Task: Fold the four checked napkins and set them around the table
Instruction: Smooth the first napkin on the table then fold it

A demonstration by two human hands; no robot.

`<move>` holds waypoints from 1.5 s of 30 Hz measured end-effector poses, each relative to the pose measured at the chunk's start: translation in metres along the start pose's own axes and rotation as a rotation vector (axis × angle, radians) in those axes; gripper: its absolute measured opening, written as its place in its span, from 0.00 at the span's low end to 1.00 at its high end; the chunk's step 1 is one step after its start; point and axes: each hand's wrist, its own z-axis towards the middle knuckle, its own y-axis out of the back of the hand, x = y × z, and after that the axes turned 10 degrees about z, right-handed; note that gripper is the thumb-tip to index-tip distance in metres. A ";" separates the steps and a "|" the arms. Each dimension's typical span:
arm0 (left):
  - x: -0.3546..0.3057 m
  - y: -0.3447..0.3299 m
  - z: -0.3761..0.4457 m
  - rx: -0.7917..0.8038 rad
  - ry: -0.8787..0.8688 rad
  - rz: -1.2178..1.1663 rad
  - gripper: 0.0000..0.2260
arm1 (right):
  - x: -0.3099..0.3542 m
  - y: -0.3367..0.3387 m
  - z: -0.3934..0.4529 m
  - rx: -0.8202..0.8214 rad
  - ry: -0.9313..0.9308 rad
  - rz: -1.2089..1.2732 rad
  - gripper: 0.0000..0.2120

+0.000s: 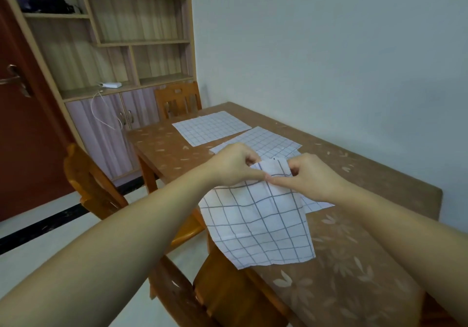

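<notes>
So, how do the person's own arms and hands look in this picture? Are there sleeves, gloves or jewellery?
Both forearms are bare along all that the picture shows; no sleeve comes into view. The left hand and the right hand wear no gloves. I see no ring, watch or bracelet on the visible fingers and wrists. The nails look short and unpainted, though they are small in this view.

My brown flower-patterned worktop (pixel 354 263) carries two flat checked napkins (pixel 211 127) (pixel 263 141) at its far end, and another's corner (pixel 316 203) nearer me.
</notes>
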 end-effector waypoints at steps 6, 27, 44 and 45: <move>0.025 0.011 -0.008 0.183 0.116 0.131 0.21 | -0.028 0.034 -0.013 -0.038 -0.050 0.017 0.20; -0.015 -0.025 0.010 -0.282 0.383 -0.818 0.10 | -0.046 0.067 -0.049 -0.446 -0.307 0.514 0.11; -0.020 -0.014 0.004 -0.316 0.393 -0.913 0.09 | -0.033 0.091 -0.046 -0.382 -0.319 0.508 0.05; -0.020 -0.013 0.003 -0.304 0.388 -0.914 0.08 | -0.033 0.091 -0.046 -0.365 -0.320 0.514 0.06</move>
